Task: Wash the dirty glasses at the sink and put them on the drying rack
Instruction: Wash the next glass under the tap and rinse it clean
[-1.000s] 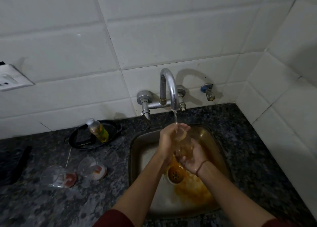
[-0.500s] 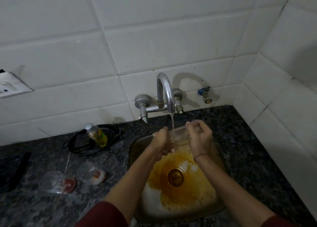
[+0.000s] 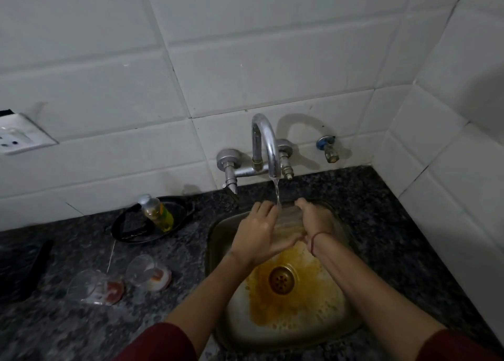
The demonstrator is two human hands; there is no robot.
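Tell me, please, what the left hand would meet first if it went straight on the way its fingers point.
Probably the tap: the left hand, gripping the glass, points away from the person toward the wall, and the tap sticks out there. Depth is unclear.

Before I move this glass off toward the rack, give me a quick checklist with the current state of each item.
1. Glass gripped by both the left hand and the right hand: ok.
2. Water from the faucet falls onto the glass, over the sink: ok.
3. Glass rinsed clean: cannot tell, it is blurred between the hands.
4. Drying rack located: not ok, none in view.
5. Other glasses washed: not ok, the left dirty glass and the right dirty glass lie on their sides on the counter.
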